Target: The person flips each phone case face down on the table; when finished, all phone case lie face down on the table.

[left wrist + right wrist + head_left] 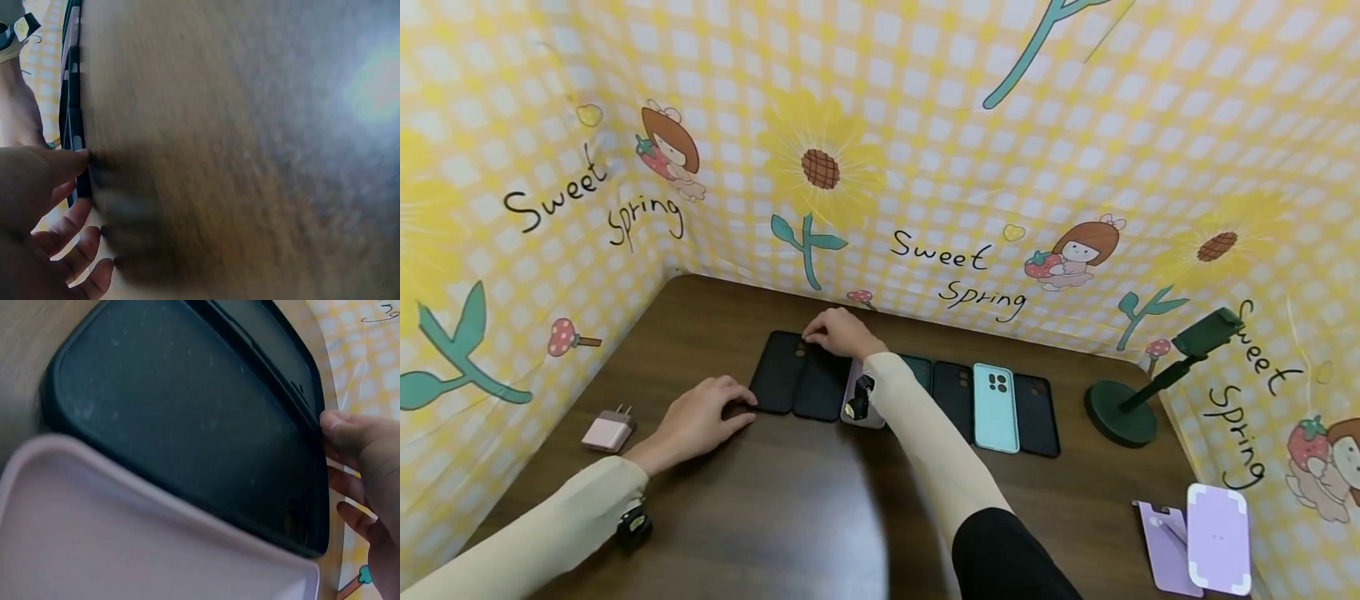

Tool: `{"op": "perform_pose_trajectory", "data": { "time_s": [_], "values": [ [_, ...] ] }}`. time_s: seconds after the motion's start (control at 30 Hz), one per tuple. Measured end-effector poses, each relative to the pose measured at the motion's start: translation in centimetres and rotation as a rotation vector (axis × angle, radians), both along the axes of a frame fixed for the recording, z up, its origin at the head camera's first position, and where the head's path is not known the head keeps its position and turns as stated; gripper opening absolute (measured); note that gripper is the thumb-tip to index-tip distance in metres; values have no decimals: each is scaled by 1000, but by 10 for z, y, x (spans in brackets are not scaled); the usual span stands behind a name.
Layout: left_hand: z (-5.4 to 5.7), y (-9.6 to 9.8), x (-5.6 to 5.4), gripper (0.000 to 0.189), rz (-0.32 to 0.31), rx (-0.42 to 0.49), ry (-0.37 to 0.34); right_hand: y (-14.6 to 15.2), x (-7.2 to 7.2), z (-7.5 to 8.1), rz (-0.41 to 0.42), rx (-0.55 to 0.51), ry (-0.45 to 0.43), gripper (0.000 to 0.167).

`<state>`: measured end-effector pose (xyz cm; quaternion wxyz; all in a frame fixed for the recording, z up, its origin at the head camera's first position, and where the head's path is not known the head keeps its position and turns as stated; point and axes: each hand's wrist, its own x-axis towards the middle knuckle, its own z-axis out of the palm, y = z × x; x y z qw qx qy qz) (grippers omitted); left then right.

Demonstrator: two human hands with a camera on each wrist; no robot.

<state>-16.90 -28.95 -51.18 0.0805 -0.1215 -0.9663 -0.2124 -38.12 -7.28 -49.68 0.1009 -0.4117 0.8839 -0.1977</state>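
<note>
A row of phone cases lies on the brown table. My left hand (pixel 703 417) is at the near left corner of the leftmost black phone case (pixel 775 375); its thumb (pixel 72 161) touches the edge and the other fingers spread loosely beside it. At the far edge, my right hand (pixel 842 333) reaches over the second black phone case (pixel 820 387), its thumb tip touching where the two black cases meet. Its other fingers rest along the far rim. Beside the second case, a pale pink phone case (pixel 125 544) lies hollow side up, partly hidden by my right wrist.
Further right lie a dark green case (pixel 919 368), a black case (pixel 952 392), a light turquoise case (pixel 996 408) and another black case (pixel 1037 417). A green phone stand (pixel 1123 412) and purple items (pixel 1217 537) are at the right; a pink charger (pixel 608 430) is at the left.
</note>
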Motion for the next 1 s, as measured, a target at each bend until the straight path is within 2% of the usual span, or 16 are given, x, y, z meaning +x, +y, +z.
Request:
{"op": "perform_pose_trajectory", "data": {
  "time_s": [0.13,0.3,0.43,0.53,0.63,0.77,0.87,1.0],
  "values": [
    [-3,4,-7,9,2,2,41,-2,4,1,-72,4,-13,20],
    [-6,7,-7,10,7,-8,83,-5,11,6,-130,-2,-27,21],
    [-7,8,-6,9,5,20,184,-2,14,15,-202,-115,-101,20],
    [0,10,-7,11,-11,63,269,8,14,31,-215,-226,-180,20],
    [12,16,-8,17,-79,131,338,26,17,54,-208,-318,-260,20],
    [31,36,-10,25,-243,225,396,57,25,86,-220,-433,-367,18],
    [43,54,-9,29,-341,277,396,83,35,104,-198,-468,-401,17],
    [54,79,-2,34,-423,334,393,122,51,120,-130,-466,-407,18]
  ]
}}
